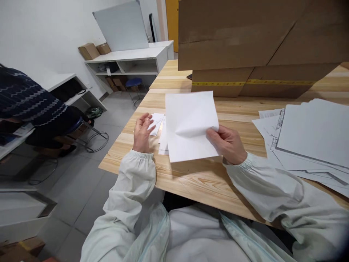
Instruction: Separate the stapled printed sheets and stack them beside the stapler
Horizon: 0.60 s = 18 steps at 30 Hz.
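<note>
At the far left we see another person's dark, zigzag-patterned sleeve (29,100) above a stool (81,125) on the grey floor. Behind, against the wall, a white shelf unit (131,60) carries two small cardboard boxes (94,50) on its top, with a white board (122,27) leaning upright beside them and a blue stool (134,82) tucked underneath.

Moving onto the wooden table (191,182), we meet the left hand (142,131) first. It is open, fingers loosely spread and slightly curled, gripping nothing; it hovers at the table's left edge, its fingertips at a small folded slip of paper (157,122), though we cannot tell whether they touch it. Just right of that slip a few more small papers (163,140) lie flat, partly hidden under the big sheet.

In the middle is the white sheet (188,125), blank on the side facing us, lifted off the table and tilted, with a soft bend running through its centre. The right hand (226,143) grips it at its right edge, thumb on top and fingers curled closed beneath, pinching the paper. Both forearms wear pale, elastic-cuffed sleeves.

Behind the sheet, a large cardboard box (259,34) with a strip of yellow tape sits on the far part of the table. At the right, a loose stack of printed pages (308,136) lies spread on the wood, well apart from the held sheet.
</note>
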Available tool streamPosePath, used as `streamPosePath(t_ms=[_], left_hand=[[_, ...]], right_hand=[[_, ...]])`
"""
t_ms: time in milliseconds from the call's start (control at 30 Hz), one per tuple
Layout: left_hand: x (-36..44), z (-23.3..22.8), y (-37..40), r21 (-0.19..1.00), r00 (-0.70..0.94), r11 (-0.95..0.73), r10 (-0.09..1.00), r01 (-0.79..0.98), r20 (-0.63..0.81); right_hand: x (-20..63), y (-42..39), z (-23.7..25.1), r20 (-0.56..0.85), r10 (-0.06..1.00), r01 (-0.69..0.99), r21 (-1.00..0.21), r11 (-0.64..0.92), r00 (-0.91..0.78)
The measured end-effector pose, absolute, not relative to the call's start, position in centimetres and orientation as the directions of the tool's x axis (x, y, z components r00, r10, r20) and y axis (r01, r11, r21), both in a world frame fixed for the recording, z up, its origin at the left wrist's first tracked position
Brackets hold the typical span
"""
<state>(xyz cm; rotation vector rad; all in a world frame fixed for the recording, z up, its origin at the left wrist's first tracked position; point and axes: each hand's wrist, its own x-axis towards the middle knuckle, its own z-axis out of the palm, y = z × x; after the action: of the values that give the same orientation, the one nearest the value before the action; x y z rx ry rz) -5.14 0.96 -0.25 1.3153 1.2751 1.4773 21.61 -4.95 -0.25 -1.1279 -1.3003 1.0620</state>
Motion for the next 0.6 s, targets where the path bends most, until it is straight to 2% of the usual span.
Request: streamPosePath(t_ms=[67, 133, 233, 367, 467, 600], left_hand=[[-4.5, -0.1, 1.2, 0.993, 0.012, -0.045, 0.999, -0.111, 0.046], [-3.1, 0.2, 0.7, 0.965, 0.210, 0.054, 0.978, -0.256, 0.001], [-0.9, 0.6, -0.4, 0.868, 0.335, 0.182, 0.942, -0.462, -0.019], [-0.3, 0.2, -0.8, 0.773, 0.354, 0.231, 0.935, -0.592, -0.008], [-0.7, -0.7, -0.5, 0.797, 0.297, 0.199, 0.955, -0.571, -0.026], [-0.5, -1.9, -0.3, 0.817, 0.241, 0.257, 0.959, -0.517, -0.149]], right_hand=[[22.3, -5.9, 0.3, 0.141, 0.990, 0.013, -0.990, 0.141, -0.013], [22.8, -6.7, 0.2, 0.080, 0.996, -0.032, -0.996, 0.079, -0.047], [23.2, -7.0, -0.9, -0.004, 0.996, -0.117, -0.993, -0.014, -0.087], [23.7, -6.6, -2.1, -0.064, 0.987, -0.160, -0.983, -0.088, -0.150], [23.8, -6.4, -2.3, -0.109, 0.975, -0.157, -0.977, -0.141, -0.194], [23.8, -6.4, -2.1, -0.161, 0.940, -0.065, -0.980, -0.189, -0.301]])
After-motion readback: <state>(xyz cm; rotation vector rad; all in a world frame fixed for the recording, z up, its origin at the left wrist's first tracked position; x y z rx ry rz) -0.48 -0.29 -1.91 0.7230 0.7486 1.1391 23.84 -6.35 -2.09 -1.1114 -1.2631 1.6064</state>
